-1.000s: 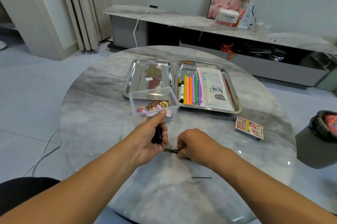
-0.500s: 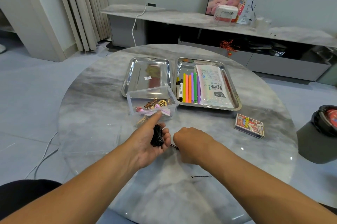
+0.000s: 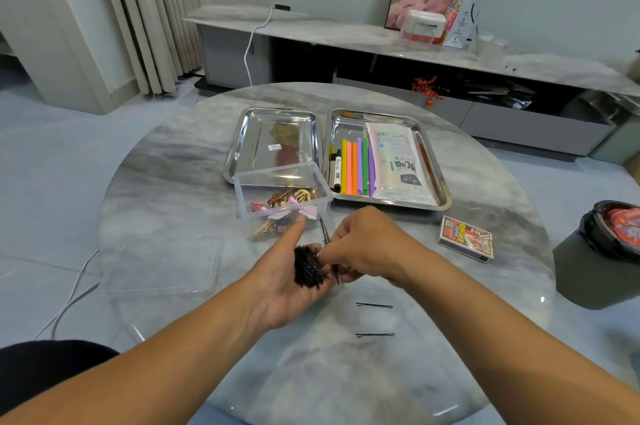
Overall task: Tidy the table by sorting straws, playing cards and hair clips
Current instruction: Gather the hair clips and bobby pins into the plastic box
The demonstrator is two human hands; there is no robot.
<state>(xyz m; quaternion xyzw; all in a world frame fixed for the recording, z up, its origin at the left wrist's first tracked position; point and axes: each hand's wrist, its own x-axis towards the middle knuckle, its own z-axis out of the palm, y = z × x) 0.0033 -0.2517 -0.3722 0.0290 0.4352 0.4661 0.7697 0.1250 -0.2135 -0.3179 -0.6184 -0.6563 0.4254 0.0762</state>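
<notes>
Hair clips (image 3: pixel 284 205) were the item in hand, w/ sorting judged well past halfway. Several decorative ones (gold, brown, pink) lay in the clear plastic box (image 3: pixel 242 189), which sat at the near edge of the left steel tray (image 3: pixel 239 134); exact no. couldn't be told, they overlapped. A thick bundle of black bobby pins (image 3: pixel 306 267) rested in the left hand (image 3: pixel 280 286), palm up & cupped, index finger out toward the box. The right hand (image 3: pixel 367 248) was beside it, thumb & fingers pinching 1 more pin (image 3: pixel 324 232), apparently adding it to the bundle. Bundle count: too many & too tight to tell.

Left on the table (image 3: pixel 173 217): 2 loose pins, one (image 3: pixel 374 305) near the right wrist, the other (image 3: pixel 375 335) closer to the person, both apart from the hands.

Straws (image 3: pixel 356 166) looked done: approx. 5 coloured ones (yellow, orange, green, 2 purple-ish) side by side in the right tray (image 3: pixel 445 196), beside 2 markers (image 3: pixel 335 168) & 1 sealed packet (image 3: pixel 394 161).

Playing cards (image 3: pixel 465 237): 1 box, on the table just right of that tray, not yet put anywhere. The left tray held nothing clear but a sticker, so prob. that's where the cards belonged.

Remaining, as judged: 2 pins, bundle into box, card box.
</notes>
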